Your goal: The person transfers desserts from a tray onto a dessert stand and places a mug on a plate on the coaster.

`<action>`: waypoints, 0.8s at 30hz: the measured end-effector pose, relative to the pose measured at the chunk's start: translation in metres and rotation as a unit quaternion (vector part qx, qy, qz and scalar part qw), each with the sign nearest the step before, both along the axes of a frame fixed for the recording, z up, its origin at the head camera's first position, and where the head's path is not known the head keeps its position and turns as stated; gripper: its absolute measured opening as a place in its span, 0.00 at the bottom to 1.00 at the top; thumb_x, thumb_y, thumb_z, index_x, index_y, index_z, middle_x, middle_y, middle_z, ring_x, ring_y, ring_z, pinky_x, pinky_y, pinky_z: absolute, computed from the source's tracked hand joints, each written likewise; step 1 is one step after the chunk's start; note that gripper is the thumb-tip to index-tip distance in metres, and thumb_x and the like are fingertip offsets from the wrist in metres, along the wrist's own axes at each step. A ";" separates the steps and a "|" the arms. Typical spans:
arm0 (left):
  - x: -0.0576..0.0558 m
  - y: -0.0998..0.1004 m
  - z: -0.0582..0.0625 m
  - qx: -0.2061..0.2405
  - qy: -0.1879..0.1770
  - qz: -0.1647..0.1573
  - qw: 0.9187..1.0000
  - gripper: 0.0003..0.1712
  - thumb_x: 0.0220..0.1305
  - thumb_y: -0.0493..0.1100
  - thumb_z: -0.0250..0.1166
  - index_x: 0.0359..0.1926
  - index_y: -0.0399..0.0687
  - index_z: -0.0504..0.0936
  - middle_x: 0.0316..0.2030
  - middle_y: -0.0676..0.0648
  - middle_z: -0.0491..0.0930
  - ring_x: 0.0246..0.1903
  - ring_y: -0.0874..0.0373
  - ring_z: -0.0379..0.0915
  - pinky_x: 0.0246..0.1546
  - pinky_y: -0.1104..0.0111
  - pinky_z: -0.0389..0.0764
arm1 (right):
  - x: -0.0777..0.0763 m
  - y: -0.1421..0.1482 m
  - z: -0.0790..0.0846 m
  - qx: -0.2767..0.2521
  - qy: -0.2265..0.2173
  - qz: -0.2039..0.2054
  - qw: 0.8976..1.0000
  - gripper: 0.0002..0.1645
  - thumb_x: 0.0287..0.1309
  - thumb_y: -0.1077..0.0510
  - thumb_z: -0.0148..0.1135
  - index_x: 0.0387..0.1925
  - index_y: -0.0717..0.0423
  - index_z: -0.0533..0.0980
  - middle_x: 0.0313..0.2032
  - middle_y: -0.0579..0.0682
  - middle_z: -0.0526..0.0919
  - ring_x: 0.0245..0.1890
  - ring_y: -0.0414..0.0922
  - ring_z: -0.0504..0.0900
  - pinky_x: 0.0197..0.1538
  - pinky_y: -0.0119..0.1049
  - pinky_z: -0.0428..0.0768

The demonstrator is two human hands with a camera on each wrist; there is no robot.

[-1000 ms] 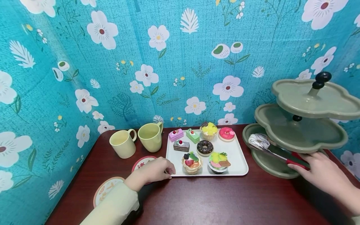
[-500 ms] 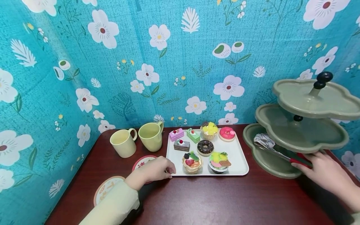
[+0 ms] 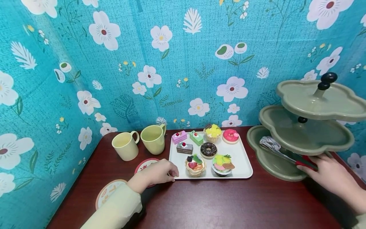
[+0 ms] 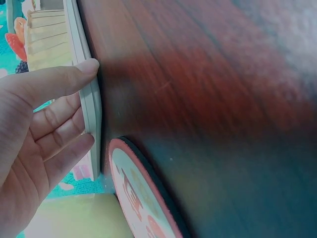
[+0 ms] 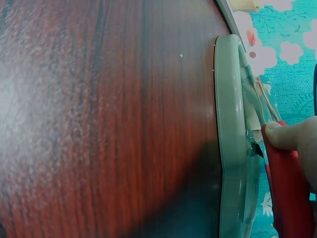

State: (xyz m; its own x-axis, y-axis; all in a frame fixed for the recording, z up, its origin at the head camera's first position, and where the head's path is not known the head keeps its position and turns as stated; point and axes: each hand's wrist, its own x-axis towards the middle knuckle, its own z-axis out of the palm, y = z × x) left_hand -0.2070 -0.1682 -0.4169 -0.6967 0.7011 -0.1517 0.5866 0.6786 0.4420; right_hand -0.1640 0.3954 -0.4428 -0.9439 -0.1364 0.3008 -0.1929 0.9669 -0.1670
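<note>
My right hand (image 3: 333, 176) grips tongs (image 5: 287, 183) with red handles, reaching in under the middle tier of a green three-tier stand (image 3: 277, 167). At the tongs' metal tips, on the bottom tier, is a white donut (image 3: 270, 142) with dark stripes. The middle tier hides part of the tongs and the donut. My left hand (image 3: 158, 172) holds the front left corner of a white tray (image 3: 241, 163) between thumb and fingers; the left wrist view shows the thumb tip on the rim (image 4: 91, 114).
On the tray are several small cakes, fruit tarts, a chocolate donut (image 3: 208, 150) and a pink donut (image 3: 230, 136). Two yellow mugs (image 3: 125, 148) stand at the back left. Two round coasters (image 3: 110, 190) lie near my left arm. A flowered cloth (image 3: 171, 63) hangs behind the table.
The striped donut and the tongs' tips have shifted a little to the right on the bottom tier. My right hand moved slightly right with them. My left hand and the tray stayed put.
</note>
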 end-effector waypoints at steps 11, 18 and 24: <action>0.000 -0.001 0.000 0.004 -0.002 0.000 1.000 0.07 0.60 0.33 0.74 0.37 0.49 0.88 0.27 0.61 0.79 0.29 0.67 0.72 0.36 0.72 0.78 | -0.005 0.003 -0.008 -0.008 0.017 0.015 1.000 0.34 0.51 0.52 0.79 0.50 0.76 0.78 0.48 0.73 0.73 0.50 0.72 0.67 0.49 0.68 0.67; -0.001 -0.001 -0.001 0.009 -0.001 -0.005 1.000 0.07 0.59 0.33 0.74 0.37 0.48 0.88 0.27 0.61 0.79 0.29 0.69 0.71 0.36 0.72 0.78 | -0.002 0.001 -0.007 -0.010 0.016 0.015 1.000 0.37 0.52 0.51 0.79 0.50 0.77 0.76 0.48 0.74 0.72 0.52 0.73 0.66 0.54 0.69 0.62; -0.001 -0.002 -0.001 0.011 -0.001 -0.005 1.000 0.07 0.60 0.33 0.74 0.37 0.48 0.88 0.27 0.61 0.79 0.29 0.68 0.72 0.36 0.72 0.78 | 0.001 -0.003 -0.006 -0.025 0.007 0.011 1.000 0.40 0.53 0.50 0.78 0.54 0.78 0.74 0.51 0.75 0.70 0.54 0.74 0.64 0.57 0.71 0.59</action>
State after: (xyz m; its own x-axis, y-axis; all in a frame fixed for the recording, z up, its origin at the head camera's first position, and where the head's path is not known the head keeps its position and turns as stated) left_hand -0.2080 -0.1702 -0.4178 -0.6896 0.7111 -0.1373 0.5928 0.6631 0.4571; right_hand -0.1635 0.3923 -0.4491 -0.9364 -0.1407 0.3215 -0.2159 0.9531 -0.2118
